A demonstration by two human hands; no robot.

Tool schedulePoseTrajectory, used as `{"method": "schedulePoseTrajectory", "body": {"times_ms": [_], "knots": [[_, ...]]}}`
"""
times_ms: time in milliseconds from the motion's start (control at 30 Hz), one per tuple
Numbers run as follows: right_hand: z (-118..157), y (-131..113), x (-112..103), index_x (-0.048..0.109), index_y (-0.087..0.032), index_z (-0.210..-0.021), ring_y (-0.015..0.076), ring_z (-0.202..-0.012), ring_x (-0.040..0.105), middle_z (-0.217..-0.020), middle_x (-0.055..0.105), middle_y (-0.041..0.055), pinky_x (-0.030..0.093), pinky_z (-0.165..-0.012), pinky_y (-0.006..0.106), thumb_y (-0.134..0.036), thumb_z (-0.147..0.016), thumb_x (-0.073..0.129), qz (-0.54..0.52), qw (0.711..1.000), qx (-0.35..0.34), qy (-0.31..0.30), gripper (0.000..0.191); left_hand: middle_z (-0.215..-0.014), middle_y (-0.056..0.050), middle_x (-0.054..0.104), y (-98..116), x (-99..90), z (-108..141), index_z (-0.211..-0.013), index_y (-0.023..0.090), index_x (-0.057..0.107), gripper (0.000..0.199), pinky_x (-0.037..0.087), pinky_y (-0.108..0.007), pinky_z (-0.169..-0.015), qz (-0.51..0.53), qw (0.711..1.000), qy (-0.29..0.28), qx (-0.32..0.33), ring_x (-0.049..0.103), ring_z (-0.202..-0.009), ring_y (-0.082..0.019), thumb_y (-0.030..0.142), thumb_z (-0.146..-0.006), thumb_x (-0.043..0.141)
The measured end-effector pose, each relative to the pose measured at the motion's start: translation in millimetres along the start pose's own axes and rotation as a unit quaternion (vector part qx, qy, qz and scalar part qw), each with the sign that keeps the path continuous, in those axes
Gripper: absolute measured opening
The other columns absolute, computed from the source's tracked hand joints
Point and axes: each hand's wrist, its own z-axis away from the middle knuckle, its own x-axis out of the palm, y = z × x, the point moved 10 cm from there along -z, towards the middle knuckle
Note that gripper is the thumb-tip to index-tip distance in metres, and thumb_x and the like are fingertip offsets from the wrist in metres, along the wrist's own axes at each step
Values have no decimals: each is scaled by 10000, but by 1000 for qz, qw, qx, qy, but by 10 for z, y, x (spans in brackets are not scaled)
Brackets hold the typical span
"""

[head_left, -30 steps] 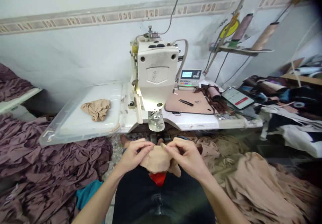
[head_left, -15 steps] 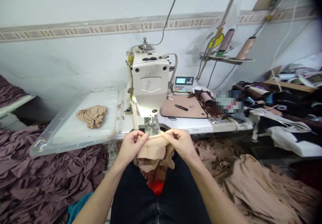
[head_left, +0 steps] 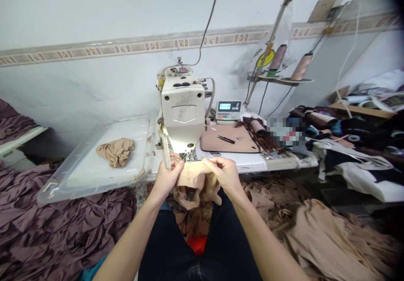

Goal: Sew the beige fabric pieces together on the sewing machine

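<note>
A tan cloth piece (head_left: pixel 192 176) is stretched between my two hands, its upper edge at the presser foot of the white sewing machine (head_left: pixel 184 117). My left hand (head_left: pixel 168 176) pinches the cloth's left end, close beside the needle area. The right end is pinched by my right hand (head_left: pixel 224 173), thumb on top. Folds of the cloth hang down over the table's front edge toward my lap. The machine's lamp lights the needle area, and the needle tip itself is too small to make out.
A clear plastic lid (head_left: pixel 75 167) at left bears a crumpled tan cloth (head_left: pixel 116 151). Black snips (head_left: pixel 225 139) lie on a pinkish pad (head_left: pixel 211 140) beside the control panel (head_left: pixel 227 109). Thread cones stand at upper right. Purple fabric (head_left: pixel 47 222) and tan fabric (head_left: pixel 325 234) are heaped low on both sides.
Both hands have moved the cloth forward, so its top edge now meets the presser foot area. The camera view has shifted slightly.
</note>
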Motion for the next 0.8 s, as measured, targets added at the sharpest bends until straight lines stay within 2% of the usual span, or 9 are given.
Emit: {"method": "schedulePoseTrajectory", "body": {"times_ms": [167,267,333,433,500,567,667,733,800], "knots": [[37,207,-31,767,-165,-720,192,-639,567,-660,667,29,464,-633,307,-639,-814,812,1,1000,15,-11,486,-612,89,489,-69,-7,-9,-1063,207,585,380,354,-212,-531,10,1000,2,9,459,-519,-114,492,-908,782],[239,373,-82,720,-172,-655,166,-578,503,-586,582,8,427,-573,291,-703,-802,801,18,998,45,-37,557,-755,14,646,-146,-175,48,-1034,192,642,364,433,-225,-566,-29,999,20,30,578,-608,-136,530,-941,740],[456,499,-78,681,-175,-613,143,-530,447,-546,516,-7,382,-525,277,-762,-808,768,29,992,78,-98,624,-906,-52,739,-213,-381,85,-1030,182,690,361,506,-247,-641,-83,995,24,50,679,-753,-179,536,-959,696],[901,757,-39,736,-161,-699,133,-524,468,-614,551,4,382,-509,260,-804,-832,728,20,955,157,-250,657,-991,-96,795,-300,-924,107,-1035,176,736,360,574,-295,-782,-210,974,56,63,750,-919,-235,518,-956,655],[1134,931,-151,769,-156,-747,132,-541,482,-671,590,19,405,-513,253,-814,-830,725,7,935,203,-290,665,-942,-92,803,-320,-1431,100,-1033,176,739,360,582,-309,-790,-299,947,105,48,765,-870,-238,506,-952,617],[1229,1075,-340,799,-157,-798,134,-549,477,-697,618,33,408,-509,249,-809,-810,752,-1,936,231,-266,654,-898,-92,793,-292,-1956,88,-1037,169,732,361,565,-320,-749,-347,924,159,28,757,-790,-242,488,-944,592],[1204,1170,-595,806,-170,-794,151,-558,479,-692,636,48,407,-497,259,-800,-759,802,-15,955,245,-165,631,-872,-83,778,-232,-2593,65,-1065,170,716,360,525,-318,-705,-391,893,224,-5,742,-734,-246,480,-936,588],[1177,1145,-634,788,-178,-748,165,-556,487,-670,632,50,400,-483,267,-808,-720,817,-19,962,247,-111,631,-874,-82,774,-221,-2858,48,-1056,176,712,348,514,-318,-717,-416,873,252,-25,738,-756,-255,480,-915,620],[1168,1066,-545,772,-181,-707,166,-539,483,-632,616,43,388,-469,266,-811,-708,817,-12,964,244,-100,632,-868,-85,770,-247,-2986,21,-1004,182,716,337,513,-324,-747,-435,860,263,-39,732,-792,-269,490,-870,685]]}}
